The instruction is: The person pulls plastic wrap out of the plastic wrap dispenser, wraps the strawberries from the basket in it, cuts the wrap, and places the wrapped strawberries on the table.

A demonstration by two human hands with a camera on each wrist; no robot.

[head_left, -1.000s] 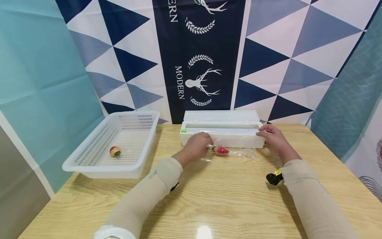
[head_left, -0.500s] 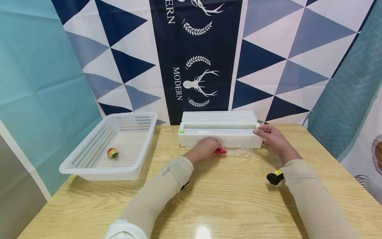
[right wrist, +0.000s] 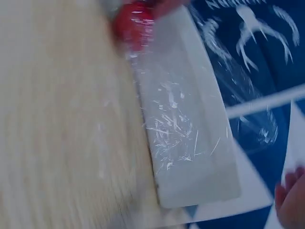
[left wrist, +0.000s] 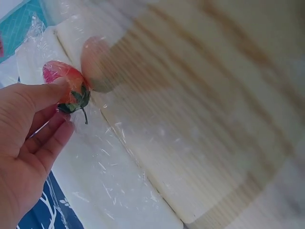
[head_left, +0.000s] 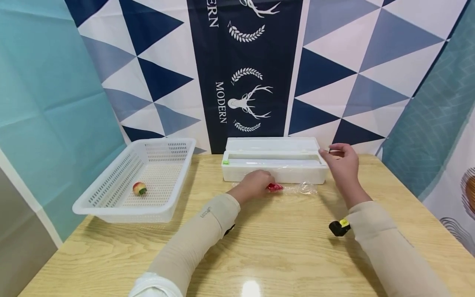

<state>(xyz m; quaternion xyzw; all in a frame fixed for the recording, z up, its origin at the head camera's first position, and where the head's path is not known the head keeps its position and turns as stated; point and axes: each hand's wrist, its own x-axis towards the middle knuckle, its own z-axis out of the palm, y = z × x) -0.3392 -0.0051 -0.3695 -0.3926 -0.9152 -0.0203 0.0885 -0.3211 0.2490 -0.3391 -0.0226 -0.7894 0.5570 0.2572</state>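
Note:
My left hand (head_left: 255, 185) pinches a red strawberry (left wrist: 71, 83) with green leaves and a stem, between thumb and fingers. Clear cling film (head_left: 302, 189) covers the fruit and trails to its right along the front of a long white cling film box (head_left: 245, 175). The box's lid (head_left: 272, 143) stands raised at the back. In the head view only the strawberry's red tip shows past my knuckles. My right hand (head_left: 341, 161) is raised at the box's right end, thumb close to its top corner. In the right wrist view its fingers (right wrist: 289, 181) are loosely bent, with nothing visible in them.
A white perforated basket (head_left: 159, 212) stands at the left of the table (head_left: 282, 247), holding one small red-and-yellow fruit (head_left: 139, 188) with green leaves. A green tab (head_left: 226, 162) sits at the box's left end. Patterned cloth (head_left: 248, 62) hangs close behind the box.
My left hand has moved right over the film-covered strawberry and taken hold of it, hiding most of it. My right hand has risen at the box's right end.

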